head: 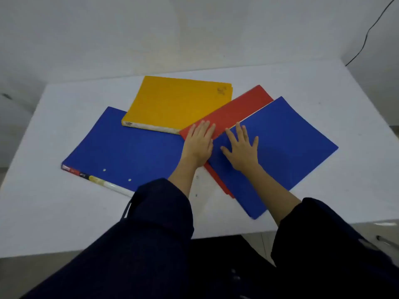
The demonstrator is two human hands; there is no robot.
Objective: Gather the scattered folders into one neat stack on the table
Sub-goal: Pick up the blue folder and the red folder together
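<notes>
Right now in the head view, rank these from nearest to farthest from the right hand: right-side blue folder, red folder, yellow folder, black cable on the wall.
1. Right-side blue folder: directly under the right hand, palm flat on it.
2. Red folder: just left of that hand, under the left hand.
3. Yellow folder: farther back, to the left.
4. Black cable: on the wall, far upper right.

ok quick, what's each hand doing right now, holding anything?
Left hand: open, flat on the red folder, holding nothing.
Right hand: open, fingers spread flat on the right blue folder, holding nothing.
</notes>
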